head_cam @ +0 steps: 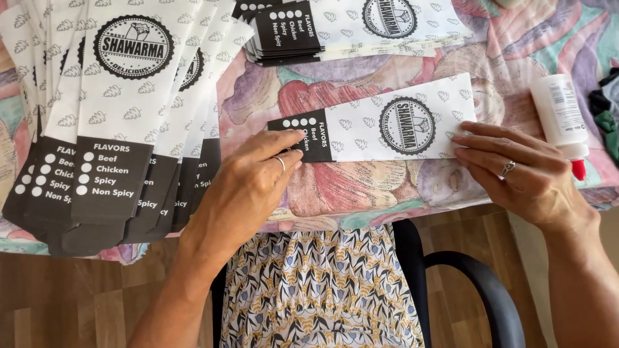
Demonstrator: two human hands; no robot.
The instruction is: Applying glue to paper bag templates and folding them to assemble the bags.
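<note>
A long white paper sleeve (387,125) with a round black emblem and a black end panel lies across the table in front of me. My left hand (248,183) presses its fingertips on the black end of the sleeve. At the sleeve's other end, my right hand (516,171) rests flat with its fingers on the lower right corner. Both hands wear a ring. Neither hand lifts the sleeve off the cloth.
A fanned row of matching sleeves (116,116) overlaps at the left. Another stack (348,29) lies at the top. A white glue bottle with a red tip (561,119) lies at the right. A patterned cloth (361,190) covers the table; a black chair arm (477,283) shows below.
</note>
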